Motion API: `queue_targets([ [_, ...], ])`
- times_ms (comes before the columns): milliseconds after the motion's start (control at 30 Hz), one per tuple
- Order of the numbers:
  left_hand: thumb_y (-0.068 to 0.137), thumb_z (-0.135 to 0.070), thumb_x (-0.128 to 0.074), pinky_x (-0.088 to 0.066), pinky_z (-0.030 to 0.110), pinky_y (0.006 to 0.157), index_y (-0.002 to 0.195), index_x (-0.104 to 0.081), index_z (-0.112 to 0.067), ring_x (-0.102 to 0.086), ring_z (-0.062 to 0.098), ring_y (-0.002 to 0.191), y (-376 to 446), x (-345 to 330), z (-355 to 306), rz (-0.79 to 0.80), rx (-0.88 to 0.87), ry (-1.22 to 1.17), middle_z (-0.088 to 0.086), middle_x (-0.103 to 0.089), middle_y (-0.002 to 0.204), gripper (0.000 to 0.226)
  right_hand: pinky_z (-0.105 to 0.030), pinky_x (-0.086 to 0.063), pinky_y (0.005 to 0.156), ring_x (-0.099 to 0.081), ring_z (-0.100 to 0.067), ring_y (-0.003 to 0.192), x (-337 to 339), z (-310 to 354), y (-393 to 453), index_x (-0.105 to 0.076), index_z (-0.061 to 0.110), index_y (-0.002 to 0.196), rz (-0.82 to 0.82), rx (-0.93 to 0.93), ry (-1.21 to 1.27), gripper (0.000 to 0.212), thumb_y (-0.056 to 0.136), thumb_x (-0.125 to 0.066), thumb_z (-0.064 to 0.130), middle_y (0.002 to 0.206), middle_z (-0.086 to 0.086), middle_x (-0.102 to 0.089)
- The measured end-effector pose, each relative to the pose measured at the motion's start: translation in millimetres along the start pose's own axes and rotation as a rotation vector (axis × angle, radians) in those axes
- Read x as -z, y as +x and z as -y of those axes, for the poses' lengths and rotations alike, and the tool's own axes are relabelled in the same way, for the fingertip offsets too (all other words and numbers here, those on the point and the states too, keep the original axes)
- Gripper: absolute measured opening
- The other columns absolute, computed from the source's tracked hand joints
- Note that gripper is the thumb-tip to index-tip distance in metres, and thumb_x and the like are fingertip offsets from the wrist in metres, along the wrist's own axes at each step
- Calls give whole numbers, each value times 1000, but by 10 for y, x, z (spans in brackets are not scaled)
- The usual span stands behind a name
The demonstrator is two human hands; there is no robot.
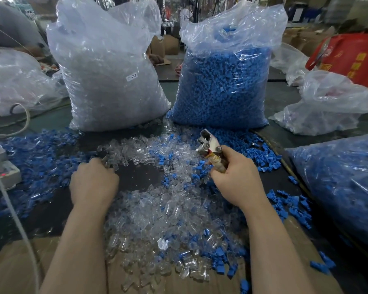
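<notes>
Middle right of the frame: right hand (234, 179) clamped round the wrapped handle of a metal tool (208, 143), shiny head pointing up and left, above the heap of clear pieces (157, 209). Middle left: left hand (94, 181) with fingers curled, fingertips among clear pieces at the edge of a bare dark patch of table (136, 177); gripping or only touching, cannot tell. Hands well apart. Blue pieces (270, 158) mixed in and scattered around. Upper centre, two tall bags side by side: bag of clear pieces (108, 71) left, bag of blue pieces (223, 81) right.
</notes>
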State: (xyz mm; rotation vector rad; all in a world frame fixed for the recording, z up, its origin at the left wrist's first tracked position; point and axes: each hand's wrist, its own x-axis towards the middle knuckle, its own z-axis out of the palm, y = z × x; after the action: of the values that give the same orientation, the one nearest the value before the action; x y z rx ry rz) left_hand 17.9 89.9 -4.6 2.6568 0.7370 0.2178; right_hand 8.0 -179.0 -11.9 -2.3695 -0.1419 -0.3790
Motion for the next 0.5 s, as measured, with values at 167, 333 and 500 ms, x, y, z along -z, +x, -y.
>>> queue_targets([
  [167,88,-50,-61,-53,23,70,98,-69,-25,-66,2,76,-285,74,-421,315,-235,-714,-12,-73,81,29,-30,-31,49,-45,-8,61,-9,54,5,-44,30,84,24,50,-112,18,80,-59,20,66,7,-51],
  [333,70,-71,-61,-46,22,63,90,-73,-20,-63,1,65,-561,40,-770,658,-320,-886,-6,-74,79,56,-28,-22,49,-41,-12,58,-18,98,-6,-42,27,79,19,145,-164,19,75,-58,17,64,8,-46],
  [500,89,-28,-69,-51,21,57,81,-75,-9,-66,9,61,-588,-14,-819,596,-296,-1003,4,-74,71,22,-34,-27,79,-46,-19,84,-61,126,1,-52,27,98,30,187,-281,29,69,-57,23,85,10,-49],
])
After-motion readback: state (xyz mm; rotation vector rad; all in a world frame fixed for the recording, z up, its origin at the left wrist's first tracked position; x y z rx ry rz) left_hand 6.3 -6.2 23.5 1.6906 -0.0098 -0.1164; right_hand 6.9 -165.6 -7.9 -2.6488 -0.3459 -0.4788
